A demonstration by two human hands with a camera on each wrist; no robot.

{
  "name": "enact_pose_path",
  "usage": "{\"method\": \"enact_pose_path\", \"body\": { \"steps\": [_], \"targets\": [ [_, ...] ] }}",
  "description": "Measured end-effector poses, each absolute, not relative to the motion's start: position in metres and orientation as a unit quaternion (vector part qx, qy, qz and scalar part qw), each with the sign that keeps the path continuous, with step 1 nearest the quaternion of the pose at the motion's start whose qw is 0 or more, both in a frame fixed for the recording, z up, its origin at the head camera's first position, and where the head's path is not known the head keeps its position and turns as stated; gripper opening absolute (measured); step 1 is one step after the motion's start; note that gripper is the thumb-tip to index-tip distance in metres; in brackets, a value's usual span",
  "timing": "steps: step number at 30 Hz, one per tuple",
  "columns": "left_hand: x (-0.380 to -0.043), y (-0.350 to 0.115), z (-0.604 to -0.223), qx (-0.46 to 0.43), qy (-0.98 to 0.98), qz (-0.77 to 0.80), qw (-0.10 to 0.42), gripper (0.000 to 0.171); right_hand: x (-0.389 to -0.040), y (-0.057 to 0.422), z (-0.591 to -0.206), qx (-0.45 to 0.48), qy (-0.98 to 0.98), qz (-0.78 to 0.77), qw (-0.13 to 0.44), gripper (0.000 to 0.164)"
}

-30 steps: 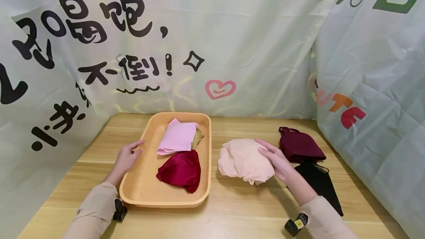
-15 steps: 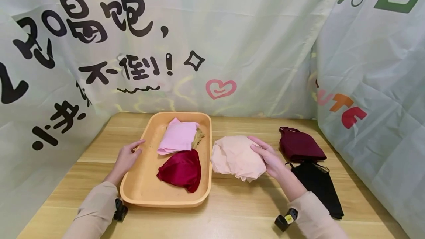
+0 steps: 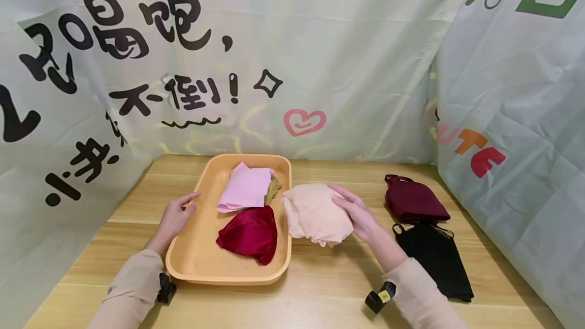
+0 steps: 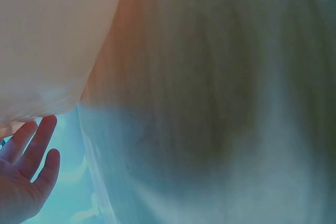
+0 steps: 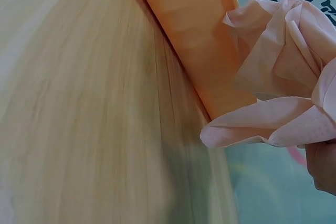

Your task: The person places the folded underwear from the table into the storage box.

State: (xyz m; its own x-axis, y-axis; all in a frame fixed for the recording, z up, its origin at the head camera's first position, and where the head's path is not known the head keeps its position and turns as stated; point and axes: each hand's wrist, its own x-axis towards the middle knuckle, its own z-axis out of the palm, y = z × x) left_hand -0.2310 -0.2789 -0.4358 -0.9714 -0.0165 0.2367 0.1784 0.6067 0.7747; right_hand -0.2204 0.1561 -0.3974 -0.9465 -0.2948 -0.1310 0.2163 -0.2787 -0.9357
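Note:
My right hand [image 3: 357, 213] grips a crumpled peach garment [image 3: 316, 215] by its right side, thumb on top. The garment is soft and rounded, its near corner overlapping the tray's right rim in the head view. From the right wrist, loose folds of it hang near the tray's outer wall, and most of the hand is hidden. On the other side, my left hand [image 3: 175, 217] touches the left rim of the orange tray [image 3: 192, 263] with relaxed fingers [image 4: 37, 148]. Inside the tray lie a folded pink cloth [image 3: 247, 187], a crimson satin bra [image 3: 250, 232] and a small khaki piece [image 3: 274, 189].
On the wooden table [image 3: 320, 288], a folded maroon garment [image 3: 416, 199] with a strap lies at the right. Just in front of it is a black camisole [image 3: 434, 258] with thin straps. Printed cloth curtains [image 3: 356, 65] close off the back and both sides.
My right hand has carried the peach garment leftward and slightly away from me, up to the tray's right rim. More of the black camisole shows now. The left hand has stayed put.

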Motion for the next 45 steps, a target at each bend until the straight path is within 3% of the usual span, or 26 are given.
{"method": "enact_pose_path", "body": {
  "steps": [16, 35, 45],
  "targets": [
    [-0.232, -0.279, -0.437, -0.05, -0.892, -0.436, 0.112, 0.033, -0.224, 0.129, -0.397, -0.033, 0.572, -0.802, 0.168, 0.034],
    [-0.231, -0.28, -0.437, -0.052, -0.89, -0.437, 0.119, 0.032, -0.233, 0.094, -0.4, -0.063, 0.584, -0.786, 0.191, 0.049],
    [-0.231, -0.279, -0.436, -0.045, -0.893, -0.433, 0.116, 0.032, -0.236, 0.074, -0.398, -0.068, 0.582, -0.785, 0.202, 0.047]
  ]
}}
